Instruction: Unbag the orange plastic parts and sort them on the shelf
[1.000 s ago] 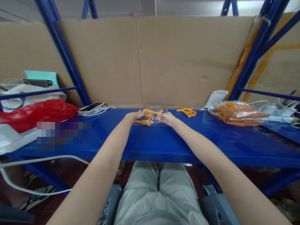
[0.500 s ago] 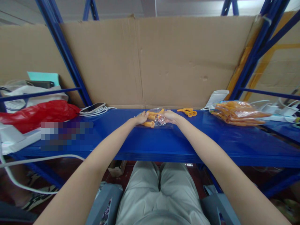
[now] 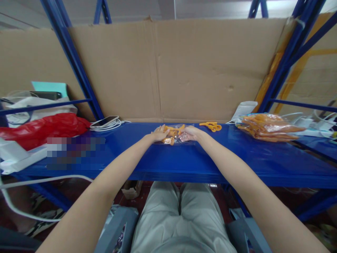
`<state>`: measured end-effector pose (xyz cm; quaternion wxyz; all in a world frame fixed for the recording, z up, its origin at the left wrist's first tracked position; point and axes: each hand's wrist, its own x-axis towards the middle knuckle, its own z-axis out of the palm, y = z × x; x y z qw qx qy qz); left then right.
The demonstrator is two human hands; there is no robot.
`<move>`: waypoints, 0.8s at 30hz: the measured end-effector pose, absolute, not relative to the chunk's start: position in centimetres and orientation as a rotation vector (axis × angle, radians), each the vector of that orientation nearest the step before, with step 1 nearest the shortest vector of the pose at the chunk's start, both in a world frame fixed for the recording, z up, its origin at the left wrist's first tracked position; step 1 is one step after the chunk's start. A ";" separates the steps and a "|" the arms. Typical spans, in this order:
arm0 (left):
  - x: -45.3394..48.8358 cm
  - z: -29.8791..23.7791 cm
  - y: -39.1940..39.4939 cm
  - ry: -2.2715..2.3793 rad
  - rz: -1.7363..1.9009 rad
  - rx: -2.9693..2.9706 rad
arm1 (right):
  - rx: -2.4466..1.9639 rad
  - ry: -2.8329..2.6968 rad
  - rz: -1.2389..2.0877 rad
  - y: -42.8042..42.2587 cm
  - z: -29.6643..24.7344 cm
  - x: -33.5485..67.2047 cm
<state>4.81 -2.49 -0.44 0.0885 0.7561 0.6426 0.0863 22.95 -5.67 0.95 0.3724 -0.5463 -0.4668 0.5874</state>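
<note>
Several orange plastic parts (image 3: 172, 133) with round, tube-like ends lie in or under a crinkled clear plastic bag (image 3: 187, 141) on the blue shelf. From the left, my left hand (image 3: 159, 134) rests on the parts with its fingers stretched over them. My right hand (image 3: 190, 133) is closed on the bag's right side, its fingertips partly hidden by shiny film. Behind and to the right of that hand, a loose orange part (image 3: 212, 126) lies on the shelf, apart from both hands.
A stack of bagged orange parts (image 3: 267, 128) sits at the right. To the left are a phone (image 3: 105, 121) on a coiled white cable (image 3: 109, 127) and a red plastic bag (image 3: 47, 128). A cardboard panel (image 3: 210, 70) stands behind the blue shelf (image 3: 179, 160).
My left hand has slid slightly right, its fingers now lying further over the orange parts. The parts have shifted a little within the film. My right hand stays nearly in place.
</note>
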 end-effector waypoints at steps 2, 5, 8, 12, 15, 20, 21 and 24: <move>4.8 -0.5 -2.4 1.907 0.262 2.254 | -1.396 -1.165 1.448 -5.6 0.8 22.7; 4.8 -0.6 -2.0 1.903 0.250 2.252 | -1.393 -1.144 1.400 -5.8 0.6 22.5; 4.8 -0.7 -1.7 1.910 0.228 2.250 | -1.403 -1.183 1.400 -6.0 0.5 22.6; 5.1 -0.4 -1.3 1.927 0.234 2.292 | -1.428 -1.233 1.404 -5.9 0.3 22.7; 5.5 -0.2 -0.9 1.905 0.239 2.325 | -1.454 -1.215 1.327 -5.7 0.1 22.6; 6.2 -0.2 -0.2 1.905 0.219 2.343 | -1.408 -1.302 1.242 -6.0 0.1 22.2; 6.2 -0.3 -0.1 1.904 0.222 2.347 | -1.413 -1.338 1.223 -6.0 0.1 22.1; 6.1 -0.6 0.3 1.877 0.226 2.364 | -1.434 -1.450 1.123 -6.2 0.0 22.0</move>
